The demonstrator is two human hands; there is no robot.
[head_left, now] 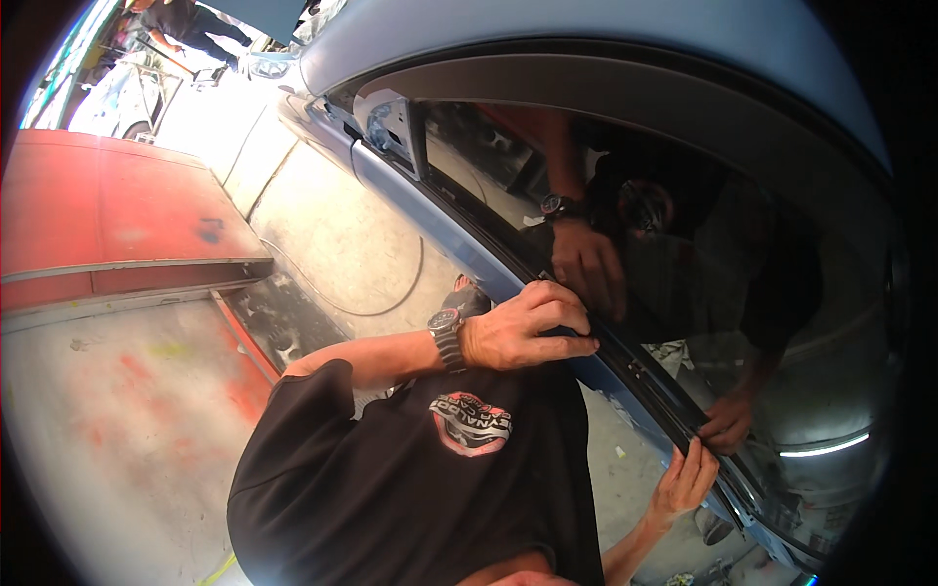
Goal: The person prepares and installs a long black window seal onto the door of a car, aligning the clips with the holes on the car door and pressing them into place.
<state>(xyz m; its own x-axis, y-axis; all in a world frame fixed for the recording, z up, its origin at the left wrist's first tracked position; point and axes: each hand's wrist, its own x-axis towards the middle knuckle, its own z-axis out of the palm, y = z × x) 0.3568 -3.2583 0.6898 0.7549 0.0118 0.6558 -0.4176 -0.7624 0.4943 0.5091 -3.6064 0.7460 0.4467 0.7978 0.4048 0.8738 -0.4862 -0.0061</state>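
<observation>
A long black window trim strip runs along the lower edge of the dark side window of a light-blue car door. My left hand, with a dark watch at its wrist, is closed over the strip near its middle, fingers bent and pressed together; its thumb is partly hidden. Farther right and nearer to me, my right hand pinches the same strip, fingertips at the base of the glass. Both hands and arms are mirrored in the glass.
At the front end of the window a bare mirror mount shows. A red panel-topped workbench stands to my left. A thin hose curves over the concrete floor. In the far upper left another person stands near a white car.
</observation>
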